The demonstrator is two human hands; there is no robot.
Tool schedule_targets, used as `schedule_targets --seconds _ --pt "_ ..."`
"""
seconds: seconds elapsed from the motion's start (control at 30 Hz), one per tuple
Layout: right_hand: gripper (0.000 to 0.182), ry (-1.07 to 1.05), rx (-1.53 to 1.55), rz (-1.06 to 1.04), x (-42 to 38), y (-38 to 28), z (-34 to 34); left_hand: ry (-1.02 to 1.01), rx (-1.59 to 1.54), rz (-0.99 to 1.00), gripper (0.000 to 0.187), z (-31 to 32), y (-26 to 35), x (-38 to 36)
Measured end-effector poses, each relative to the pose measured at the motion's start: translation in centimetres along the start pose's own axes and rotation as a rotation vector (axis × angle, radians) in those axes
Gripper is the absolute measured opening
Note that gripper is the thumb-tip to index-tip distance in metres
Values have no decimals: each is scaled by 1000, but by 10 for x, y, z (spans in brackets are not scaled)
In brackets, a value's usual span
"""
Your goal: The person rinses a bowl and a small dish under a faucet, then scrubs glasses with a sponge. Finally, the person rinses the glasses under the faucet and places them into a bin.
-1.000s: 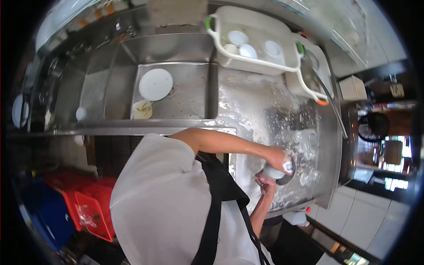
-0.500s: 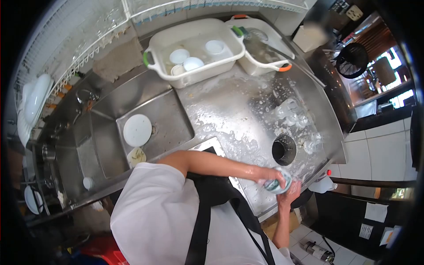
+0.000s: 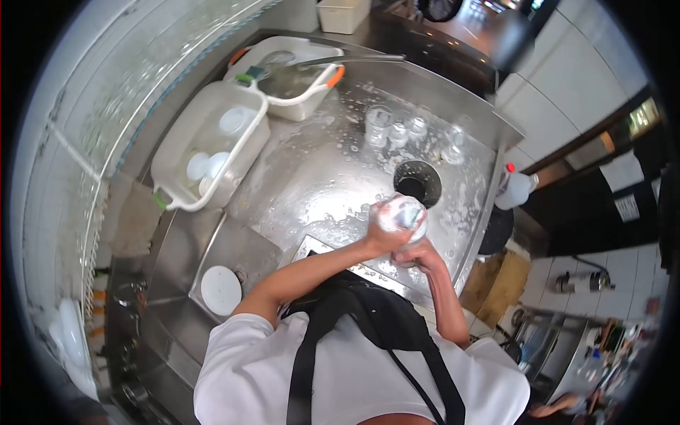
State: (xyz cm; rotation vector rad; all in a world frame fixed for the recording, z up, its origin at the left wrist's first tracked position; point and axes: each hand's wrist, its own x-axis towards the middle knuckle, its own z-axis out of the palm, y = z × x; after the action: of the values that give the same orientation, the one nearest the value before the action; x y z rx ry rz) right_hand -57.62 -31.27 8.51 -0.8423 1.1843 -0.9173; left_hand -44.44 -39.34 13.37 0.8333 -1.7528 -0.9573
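Over the steel counter, near the round hole, my left hand is closed on a foam-covered white sponge or cloth with a bluish patch. Just below it, my right hand is closed around what looks like a clear drinking glass, pressed up against the foam. Foam and fingers hide most of the glass. Beyond the hole stand several soapy glasses: a larger one, small ones close beside it, and another to the right.
A round hole opens in the wet steel counter. At left, a white tub holds bowls in water; behind it is an orange-handled tub. A white plate lies in the sink. A red-capped jug stands right.
My view has swung to the right. Both hands now appear closer to the hole, with the foamy thing turned and showing more white. The glasses beyond remain standing on the counter.
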Motion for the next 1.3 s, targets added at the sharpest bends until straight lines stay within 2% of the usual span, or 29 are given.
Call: schedule_targets --seconds 0.03,0.07,0.13,0.17,0.23,0.27,0.33,0.4,0.47,0.5,0.53,0.57,0.6,0.67,0.7,0.73,0.77,0.8,0.87,0.9,0.93,0.97,1.0,1.03,1.13,1.17,1.23,1.27,1.3 --pt "46 -280 476 48 -3 0 2 -34 -183 50 20 -1 -2 5" --pt "51 -597 747 25 6 21 -3 -56 -120 144 21 -2 -16 8" --pt "48 -702 992 -17 15 22 11 -84 -1 338 24 -6 -40 16" --pt "48 -696 991 -36 17 27 7 69 -182 96 22 -4 -48 24" --pt "46 -224 444 -218 37 28 4 285 -271 -214 27 -6 -56 35" --pt "46 -263 426 -236 45 25 7 294 -221 -213 34 -9 -61 29" --pt "53 167 721 -279 45 27 17 112 5 158 49 -5 -71 -7" --pt "53 118 871 -426 48 20 20 -149 181 492 58 -10 -30 -32" --pt "55 5 874 -374 50 18 13 -138 355 526 50 -4 -11 -41" --pt "55 71 771 -360 48 25 10 -113 370 512 50 2 -18 -39" --pt "55 141 671 -352 44 33 6 16 311 494 39 8 -29 -34" --pt "51 -9 745 -279 53 68 -19 141 246 475 29 12 -37 -29" --pt "51 -11 740 -257 56 75 -16 150 247 455 29 14 -36 -21" --pt "54 266 529 -330 54 86 -4 62 -453 -600 33 15 -37 -3" --pt "58 317 334 -301 46 79 -2 74 -465 -620 33 16 -50 -2" --pt "63 366 139 -267 36 72 1 -168 -300 -654 38 15 -72 1" --pt "65 427 -137 -495 26 55 12 -406 -128 -680 43 10 -90 0" --pt "67 477 -413 -730 21 47 16 -375 -136 -690 43 6 -97 -6" --pt "70 493 -510 -689 15 70 -5 -394 328 -645 45 -4 -106 -16" --pt "68 592 -324 -513 9 78 -10 -457 290 -525 40 -28 -100 -13" --pt "65 702 -135 -326 -1 88 -15 -396 338 -317 37 -46 -139 -18" --pt "65 729 -133 -314 -10 106 -27 -347 372 -98 34 -64 -178 -18" --pt "63 836 -144 -237 -17 127 -43 -188 367 -192 27 -100 -160 -1" --pt "61 947 -150 -158 -24 141 -59 45 308 -171 25 -135 -162 11" --pt "55 1127 -220 -133 -43 158 -84 411 764 -197 34 -263 -221 28" --pt "54 1149 -210 -193 -43 173 -98 376 1287 -9 39 -330 -258 34" --pt "51 1187 -127 -204 -39 187 -110 793 689 -37 41 -384 -192 56" --pt "49 1200 -56 -161 -36 182 -111 900 608 34 42 -421 -203 60" --pt "48 1233 -104 -174 -28 193 -120 941 849 135 47 -471 -234 58"
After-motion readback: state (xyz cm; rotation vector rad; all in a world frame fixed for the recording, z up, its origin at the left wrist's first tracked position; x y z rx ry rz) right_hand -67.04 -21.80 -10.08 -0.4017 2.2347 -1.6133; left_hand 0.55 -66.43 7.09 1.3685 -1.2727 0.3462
